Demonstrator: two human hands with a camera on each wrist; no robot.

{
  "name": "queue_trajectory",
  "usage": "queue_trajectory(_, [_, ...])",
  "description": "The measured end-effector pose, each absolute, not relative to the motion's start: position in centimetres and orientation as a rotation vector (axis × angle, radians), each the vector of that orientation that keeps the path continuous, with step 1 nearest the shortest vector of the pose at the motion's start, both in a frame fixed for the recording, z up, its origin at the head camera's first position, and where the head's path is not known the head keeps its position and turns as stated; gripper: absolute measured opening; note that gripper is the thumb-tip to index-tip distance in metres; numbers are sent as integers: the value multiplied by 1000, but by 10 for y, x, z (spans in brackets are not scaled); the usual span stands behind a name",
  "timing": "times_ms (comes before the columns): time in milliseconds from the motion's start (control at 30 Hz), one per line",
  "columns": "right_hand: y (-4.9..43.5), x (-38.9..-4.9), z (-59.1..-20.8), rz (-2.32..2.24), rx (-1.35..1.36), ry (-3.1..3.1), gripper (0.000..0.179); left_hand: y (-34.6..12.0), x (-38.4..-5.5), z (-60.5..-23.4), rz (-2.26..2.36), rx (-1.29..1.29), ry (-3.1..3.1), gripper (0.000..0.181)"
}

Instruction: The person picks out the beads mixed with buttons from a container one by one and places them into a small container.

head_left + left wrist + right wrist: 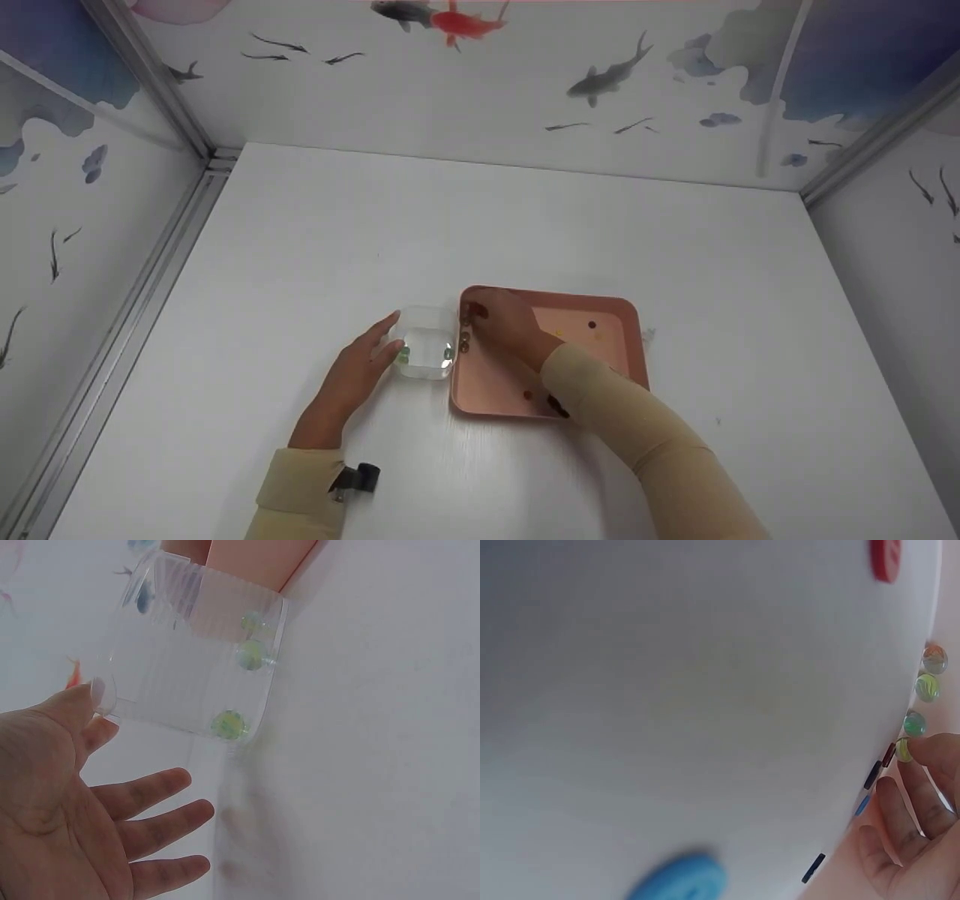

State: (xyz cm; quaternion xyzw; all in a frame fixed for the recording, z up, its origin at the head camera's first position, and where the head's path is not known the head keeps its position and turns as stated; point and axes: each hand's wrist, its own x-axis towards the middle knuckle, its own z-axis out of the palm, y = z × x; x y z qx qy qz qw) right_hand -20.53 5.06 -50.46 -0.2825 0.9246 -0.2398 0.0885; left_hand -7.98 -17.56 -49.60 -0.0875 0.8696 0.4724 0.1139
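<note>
My left hand (352, 375) reaches the left side of a clear plastic box (426, 319), thumb and forefinger touching it. In the left wrist view its other fingers stretch out straight below the box. Inside the box lie several green-tinted glass marbles (252, 655). My right hand (510, 322) is at the far left corner of a pink tray (555, 298). In the right wrist view its thumb and forefinger pinch a yellow-streaked marble (904, 751). Beside it along the tray's edge sit a green marble (914, 723), a yellow-green marble (928, 688) and an orange-streaked marble (934, 658).
A blue button-like disc (682, 881), a red disc (886, 559) and several small dark pieces lie in the tray. One dark disc (592, 325) is near the tray's far right. The box stands against the tray's left side on a white table (337, 225), with printed panels around it.
</note>
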Motion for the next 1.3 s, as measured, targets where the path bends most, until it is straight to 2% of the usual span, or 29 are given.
queue_trajectory(733, [52,-205,-507,-762,-891,2759,25,-175,-81,-497,1364,-216,2572,56])
queue_trajectory(1300, [52,-204,-499,-818,-802,2713,18,-175,-81,-496,1373,-233,2555,56])
